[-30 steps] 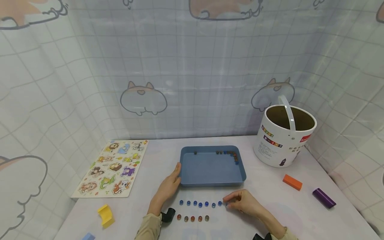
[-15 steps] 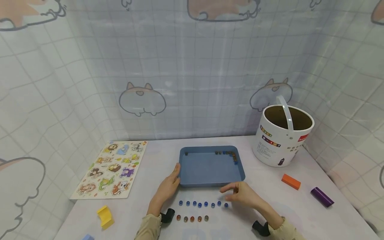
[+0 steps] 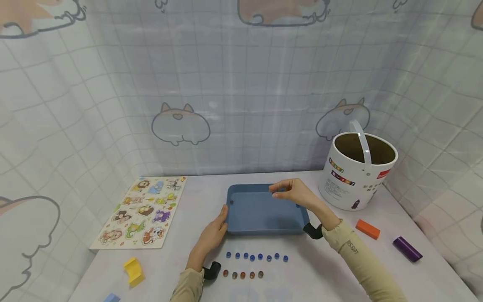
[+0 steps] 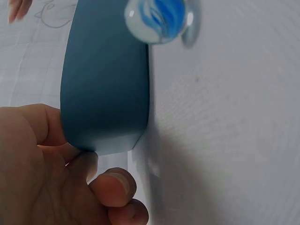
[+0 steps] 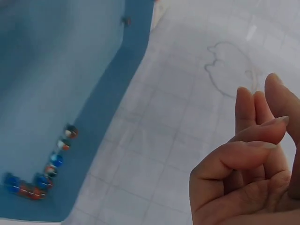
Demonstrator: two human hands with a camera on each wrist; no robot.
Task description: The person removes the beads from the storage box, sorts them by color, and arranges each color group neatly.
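A blue tray (image 3: 264, 218) lies mid-table. My left hand (image 3: 214, 233) grips its near left corner, fingers curled against the wall (image 4: 105, 84). My right hand (image 3: 291, 192) hovers over the tray's far right corner, thumb close to nearly straight fingers (image 5: 255, 117), with nothing seen between them. Several marbles (image 5: 47, 171) cluster in that corner below it, and one dark marble (image 3: 231, 202) sits by the left wall. In front of the tray lie a row of blue marbles (image 3: 256, 256) and a shorter row of brown marbles (image 3: 243, 274). One blue marble (image 4: 157, 18) shows close up.
An animal puzzle board (image 3: 141, 212) lies at the left. A white handled bucket (image 3: 358, 172) stands at the right, with an orange block (image 3: 367, 229) and a purple block (image 3: 406, 248) near it. A yellow block (image 3: 133, 270) sits front left. A curtain closes the back.
My right hand left the right end of the blue marble row and rose back over the tray's far right corner. The lone dark marble rolled to the tray's left wall.
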